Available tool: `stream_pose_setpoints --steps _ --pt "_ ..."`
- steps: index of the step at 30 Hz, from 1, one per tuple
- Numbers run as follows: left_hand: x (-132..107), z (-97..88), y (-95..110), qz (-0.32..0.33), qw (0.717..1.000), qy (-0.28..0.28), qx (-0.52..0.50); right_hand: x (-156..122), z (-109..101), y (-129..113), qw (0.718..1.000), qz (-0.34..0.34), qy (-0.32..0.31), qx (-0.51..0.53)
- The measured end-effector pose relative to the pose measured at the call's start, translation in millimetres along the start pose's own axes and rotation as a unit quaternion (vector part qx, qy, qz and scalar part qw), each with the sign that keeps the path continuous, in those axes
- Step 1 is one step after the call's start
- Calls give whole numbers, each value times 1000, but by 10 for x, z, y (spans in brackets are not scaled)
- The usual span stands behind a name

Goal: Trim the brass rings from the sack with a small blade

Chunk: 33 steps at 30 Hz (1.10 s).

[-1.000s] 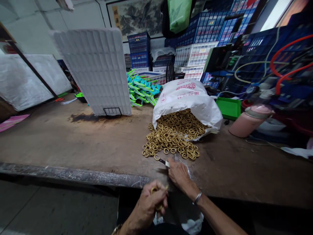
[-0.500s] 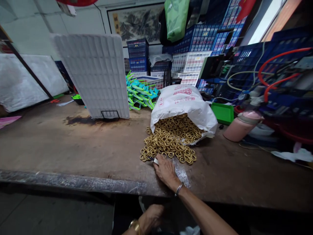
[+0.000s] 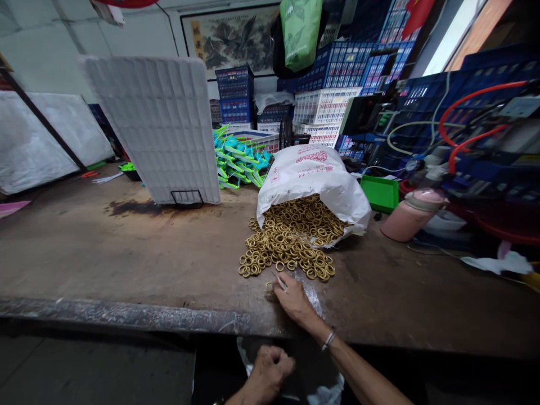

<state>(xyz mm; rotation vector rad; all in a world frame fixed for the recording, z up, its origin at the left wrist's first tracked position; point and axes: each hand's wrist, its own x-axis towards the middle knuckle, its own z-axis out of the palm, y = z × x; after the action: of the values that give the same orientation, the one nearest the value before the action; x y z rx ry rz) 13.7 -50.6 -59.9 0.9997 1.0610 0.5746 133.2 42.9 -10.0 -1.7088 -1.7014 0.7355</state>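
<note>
Seemingly mid-step: separating a single ring point(image 3: 269, 286) near the table's point(image 3: 139, 256) front edge, just off the ring heap point(image 3: 291, 253) at the white sack's point(image 3: 314, 169) mouth. Next move likely calls for controlling that ring. Right hand point(image 3: 293, 298) pinches a slim tool point(image 3: 280, 281), ring by its fingertips, contact unclear. Left hand point(image 3: 270, 365) curled into a fist below front edge, contents can't tell.
</note>
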Motion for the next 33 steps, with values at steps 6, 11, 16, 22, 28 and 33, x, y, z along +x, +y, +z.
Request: stream_pose_setpoints --steps 6,11,16,22,28,33 --pt "-110 -100 394 176 976 122 42 -200 -171 54 949 145 -135 245" --pt "-27 -254 633 298 934 131 143 -371 -284 -53 899 204 -209 326" --pt "24 -264 677 304 934 44 181 -443 -272 -87 880 213 -243 348" --pt "36 -232 656 226 967 82 89 -468 -196 -73 944 107 -165 265" --pt "22 -167 723 221 970 82 65 -415 -191 -69 981 38 -98 162" --pt "4 -160 740 92 992 3 -82 -377 -190 -32 978 32 -109 174"
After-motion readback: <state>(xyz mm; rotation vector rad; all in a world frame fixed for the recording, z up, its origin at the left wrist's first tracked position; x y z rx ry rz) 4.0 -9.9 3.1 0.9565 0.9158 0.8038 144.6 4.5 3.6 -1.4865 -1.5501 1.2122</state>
